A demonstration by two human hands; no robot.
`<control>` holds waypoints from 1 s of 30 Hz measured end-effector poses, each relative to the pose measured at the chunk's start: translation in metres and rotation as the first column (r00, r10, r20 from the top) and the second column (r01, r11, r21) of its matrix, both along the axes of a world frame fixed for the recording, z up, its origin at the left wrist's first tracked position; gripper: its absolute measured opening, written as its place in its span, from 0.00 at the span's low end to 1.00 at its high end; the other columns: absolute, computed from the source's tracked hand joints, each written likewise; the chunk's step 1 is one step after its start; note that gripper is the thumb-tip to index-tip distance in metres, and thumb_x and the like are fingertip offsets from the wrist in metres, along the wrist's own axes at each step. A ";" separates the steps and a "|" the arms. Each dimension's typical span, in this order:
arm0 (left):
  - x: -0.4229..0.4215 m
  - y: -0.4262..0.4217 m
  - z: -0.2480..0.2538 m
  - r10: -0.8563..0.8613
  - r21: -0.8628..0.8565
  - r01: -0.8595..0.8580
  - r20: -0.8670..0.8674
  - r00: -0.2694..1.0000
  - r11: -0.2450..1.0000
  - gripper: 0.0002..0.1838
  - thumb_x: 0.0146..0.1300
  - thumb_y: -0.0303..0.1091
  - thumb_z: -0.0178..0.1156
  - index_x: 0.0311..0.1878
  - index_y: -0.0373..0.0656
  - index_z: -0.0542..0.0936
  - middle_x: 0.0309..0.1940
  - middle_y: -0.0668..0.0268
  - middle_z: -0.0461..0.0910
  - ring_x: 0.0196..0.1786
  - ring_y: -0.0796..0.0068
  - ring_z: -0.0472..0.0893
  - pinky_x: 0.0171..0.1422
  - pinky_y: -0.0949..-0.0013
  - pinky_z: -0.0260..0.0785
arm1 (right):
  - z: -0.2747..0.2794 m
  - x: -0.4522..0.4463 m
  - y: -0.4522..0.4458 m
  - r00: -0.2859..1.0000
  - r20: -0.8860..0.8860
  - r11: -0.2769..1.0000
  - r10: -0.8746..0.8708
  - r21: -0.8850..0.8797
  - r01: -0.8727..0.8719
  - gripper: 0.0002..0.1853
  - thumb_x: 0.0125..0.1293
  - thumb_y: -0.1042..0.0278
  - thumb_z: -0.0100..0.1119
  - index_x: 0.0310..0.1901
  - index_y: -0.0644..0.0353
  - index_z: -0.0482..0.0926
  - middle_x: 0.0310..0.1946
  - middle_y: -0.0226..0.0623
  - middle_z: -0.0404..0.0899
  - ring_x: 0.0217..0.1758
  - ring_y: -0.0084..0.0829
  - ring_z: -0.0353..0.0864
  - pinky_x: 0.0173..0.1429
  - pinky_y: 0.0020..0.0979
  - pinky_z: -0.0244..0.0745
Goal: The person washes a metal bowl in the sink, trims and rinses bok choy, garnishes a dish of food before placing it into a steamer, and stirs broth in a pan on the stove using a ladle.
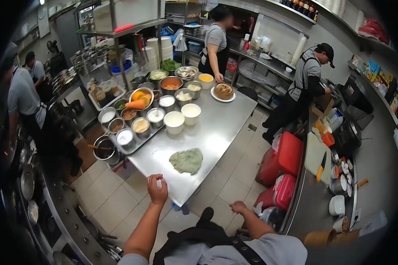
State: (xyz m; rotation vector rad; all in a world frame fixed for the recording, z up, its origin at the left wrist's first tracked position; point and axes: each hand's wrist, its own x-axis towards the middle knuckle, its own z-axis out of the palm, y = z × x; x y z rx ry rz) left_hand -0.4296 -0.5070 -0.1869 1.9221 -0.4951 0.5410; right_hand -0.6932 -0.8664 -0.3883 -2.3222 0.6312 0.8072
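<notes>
A crumpled greenish cloth (186,161) lies on the steel table (163,150) near its front end. My left hand (157,189) is raised at the table's front left corner, its fingers curled together; whether anything is between them cannot be made out. To the right, beyond the table's edge and above the floor, my right hand (239,207) hangs with its fingers partly bent, and what it may hold is too small to tell. Two white tubs (174,123) stand behind the cloth. Neither hand touches the cloth.
Metal bowls of ingredients (140,126) crowd the table's left side. A co-worker reaches to a bowl on a white plate (223,99) at the far end. Another works at the right counter, with red bins (281,159) below and a knife (321,166) on a board. People stand at left.
</notes>
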 end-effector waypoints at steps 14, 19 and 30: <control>-0.203 0.262 -0.249 0.304 0.484 0.160 -0.739 0.601 0.860 0.17 0.57 0.47 0.58 0.36 0.42 0.83 0.39 0.51 0.82 0.45 0.49 0.81 0.52 0.54 0.73 | 0.290 0.161 0.261 0.689 0.529 0.693 0.495 0.238 -0.681 0.25 0.66 0.44 0.56 0.45 0.62 0.79 0.35 0.40 0.81 0.40 0.29 0.81 0.45 0.31 0.74; -0.310 0.324 -0.313 0.451 0.593 0.364 -0.795 0.406 0.718 0.21 0.50 0.53 0.59 0.41 0.50 0.85 0.28 0.58 0.83 0.37 0.55 0.84 0.43 0.56 0.76 | 0.349 0.191 0.308 0.630 0.556 0.269 0.542 0.596 -0.757 0.25 0.67 0.48 0.59 0.50 0.66 0.76 0.39 0.35 0.81 0.44 0.23 0.78 0.48 0.29 0.73; -0.393 0.244 -0.268 0.511 0.581 -0.262 -0.809 -0.290 0.771 0.18 0.55 0.50 0.58 0.33 0.45 0.85 0.29 0.56 0.84 0.31 0.62 0.84 0.39 0.58 0.75 | 0.155 0.316 0.163 0.675 0.526 0.844 0.518 -0.441 -0.304 0.13 0.63 0.57 0.57 0.33 0.61 0.78 0.29 0.49 0.81 0.36 0.52 0.81 0.42 0.47 0.73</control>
